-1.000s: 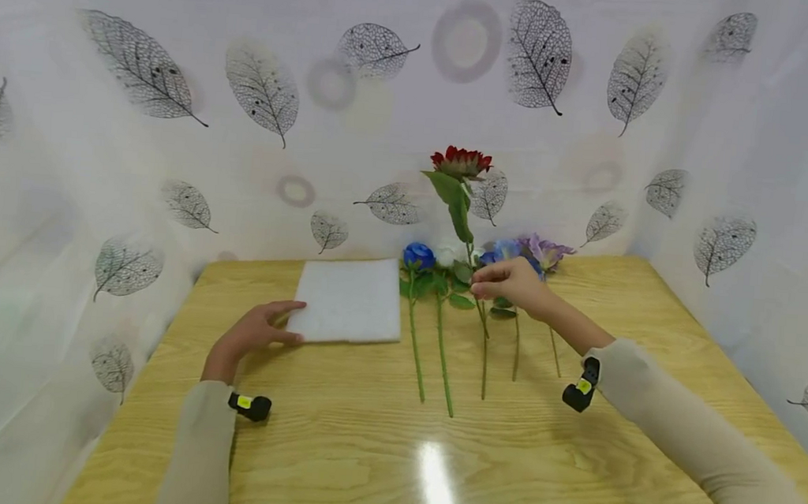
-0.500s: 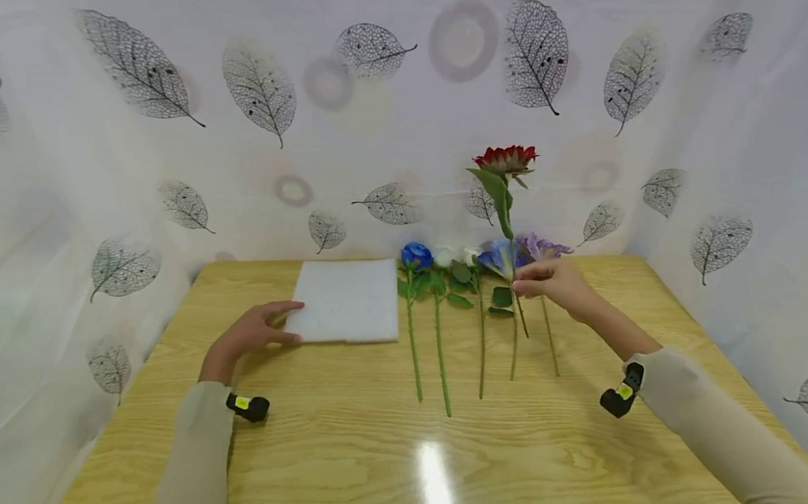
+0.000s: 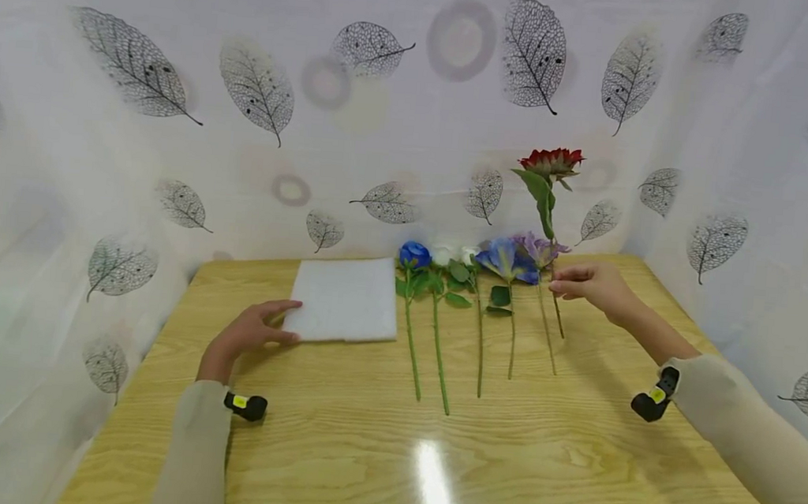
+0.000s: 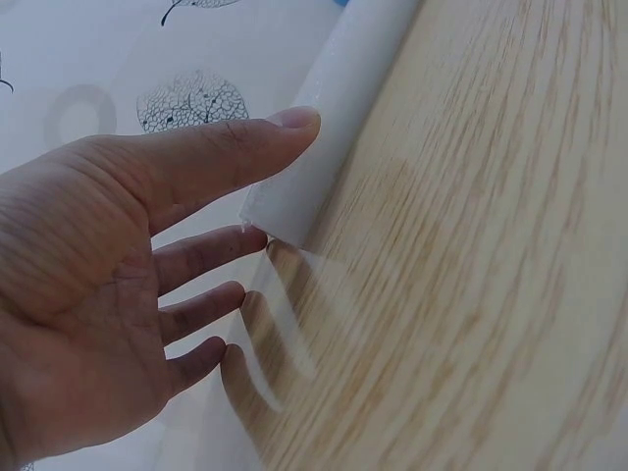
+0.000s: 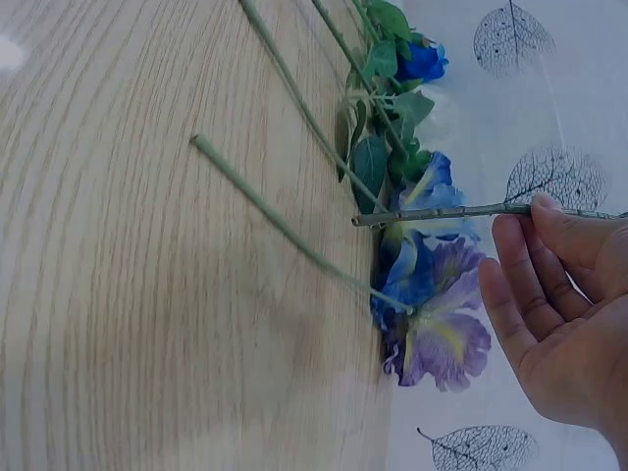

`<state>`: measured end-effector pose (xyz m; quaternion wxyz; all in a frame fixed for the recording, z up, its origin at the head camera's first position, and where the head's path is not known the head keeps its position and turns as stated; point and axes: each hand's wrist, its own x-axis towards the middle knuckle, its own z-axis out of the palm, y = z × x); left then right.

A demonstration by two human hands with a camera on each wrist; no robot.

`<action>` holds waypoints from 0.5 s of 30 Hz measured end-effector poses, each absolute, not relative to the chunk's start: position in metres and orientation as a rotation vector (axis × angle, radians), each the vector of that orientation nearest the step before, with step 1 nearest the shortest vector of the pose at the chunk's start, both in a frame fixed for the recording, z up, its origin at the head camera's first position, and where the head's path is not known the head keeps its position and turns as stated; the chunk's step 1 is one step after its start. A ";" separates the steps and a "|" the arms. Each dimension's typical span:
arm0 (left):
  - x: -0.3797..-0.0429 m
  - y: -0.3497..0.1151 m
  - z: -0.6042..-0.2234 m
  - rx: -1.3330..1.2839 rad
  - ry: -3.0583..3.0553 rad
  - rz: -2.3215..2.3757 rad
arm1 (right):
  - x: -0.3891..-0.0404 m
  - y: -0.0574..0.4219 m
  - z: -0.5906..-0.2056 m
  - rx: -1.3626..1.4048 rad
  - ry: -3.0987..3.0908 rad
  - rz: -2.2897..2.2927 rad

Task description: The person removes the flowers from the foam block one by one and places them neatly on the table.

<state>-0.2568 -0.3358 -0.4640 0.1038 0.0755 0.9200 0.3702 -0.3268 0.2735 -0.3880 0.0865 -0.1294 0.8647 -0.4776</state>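
Observation:
My right hand (image 3: 599, 289) pinches the stem of a red flower (image 3: 552, 163) between thumb and fingertips. The flower stands nearly upright, its head above the table's far right; in the right wrist view the bare stem end (image 5: 392, 217) sticks out past the fingers. Just left of that hand lie a purple flower (image 3: 541, 249) and a blue-and-violet flower (image 3: 506, 260). At the left, my left hand (image 3: 255, 329) has its thumb and fingers spread at the left edge of a white foam sheet (image 3: 345, 299). In the left wrist view its fingers (image 4: 216, 250) look extended beside the sheet's corner.
Two white roses (image 3: 442, 255) and a blue rose (image 3: 415, 254) lie in the same row, stems toward me. They rest on a wooden table (image 3: 332, 436). Behind and at the sides hangs a leaf-printed curtain (image 3: 384, 147).
My right hand has carried the red flower to the right, past the blue and purple flowers, which now show fully. The left hand stays at the foam sheet.

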 end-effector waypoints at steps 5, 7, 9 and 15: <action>-0.257 -0.337 -0.465 0.234 2.715 1.094 | -0.328 0.283 -0.394 -0.362 2.591 -1.429; -0.258 -0.337 -0.465 0.236 2.713 1.099 | -0.328 0.286 -0.396 -0.357 2.590 -1.434; -0.258 -0.338 -0.466 0.236 2.709 1.103 | -0.327 0.288 -0.398 -0.348 2.582 -1.436; -0.257 -0.337 -0.465 0.238 2.712 1.095 | -0.324 0.294 -0.401 -0.322 2.537 -1.456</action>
